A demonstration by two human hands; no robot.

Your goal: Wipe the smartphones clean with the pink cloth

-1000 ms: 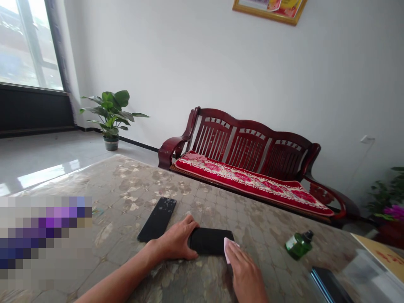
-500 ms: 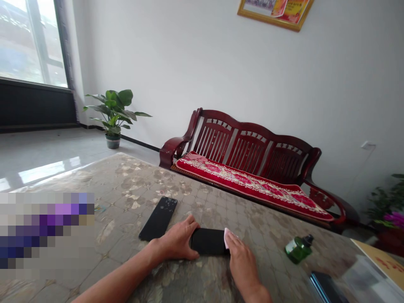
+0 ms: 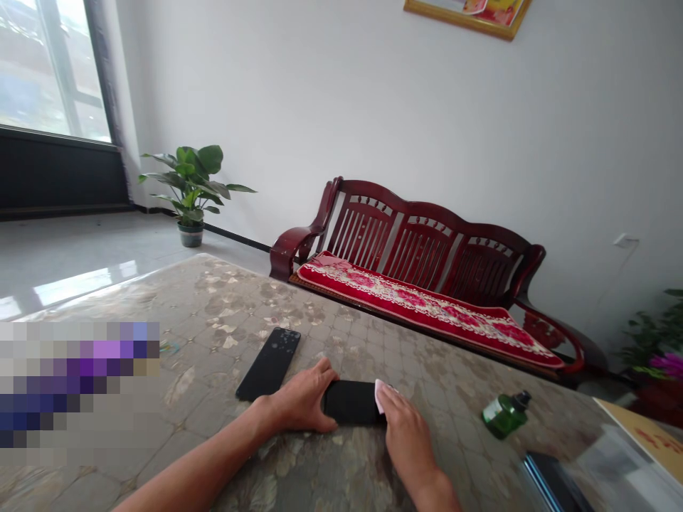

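A black smartphone [image 3: 352, 402] lies flat and crosswise on the table. My left hand [image 3: 306, 400] grips its left end, thumb at the near edge and fingers at the far edge. In my right hand [image 3: 408, 427] is a small pale pink cloth [image 3: 379, 395], pressed on the phone's right end; part of the cloth is hidden under the fingers. Just beyond my left hand lies a second black smartphone [image 3: 269, 363], with pale spots like droplets on its upper part.
A green pump bottle [image 3: 504, 414] stands on the patterned table [image 3: 224, 299] to the right. Nearer are a dark stack of phone-like objects [image 3: 558, 483] and a clear plastic item by a yellowish box [image 3: 640, 437]. A wooden bench [image 3: 427, 249] stands behind the table. The left side is pixelated.
My right hand and the cloth have slid slightly left along the phone. My left hand keeps its grip. The whole view has shifted a little.
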